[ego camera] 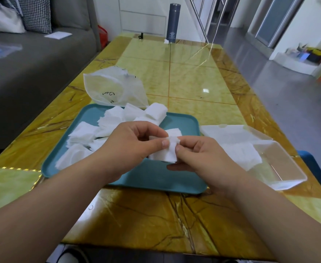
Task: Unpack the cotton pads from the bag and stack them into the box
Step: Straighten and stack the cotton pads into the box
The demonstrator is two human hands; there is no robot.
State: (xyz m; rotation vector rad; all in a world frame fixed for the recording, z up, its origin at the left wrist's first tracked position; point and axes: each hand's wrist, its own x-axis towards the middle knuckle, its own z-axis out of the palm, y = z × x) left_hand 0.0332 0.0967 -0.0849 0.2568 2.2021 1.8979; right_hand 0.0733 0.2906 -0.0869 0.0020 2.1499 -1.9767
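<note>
Over the near middle of the teal rectangular plastic tray, both hands pinch one small sheaf of white square cotton pads: the left hand nips its upper left edge between thumb and curled fingers, the right hand its right edge, and the sheaf's long axis hangs roughly upright. The clear rectangular plastic box, with some pads lying flat inside, sits at three o'clock from the sheaf and nearer the right hand, so that hand looks better placed to carry it across. A loose heap of pads lies at ten o'clock on the tray, with the limp translucent bag beyond at eleven.
</note>
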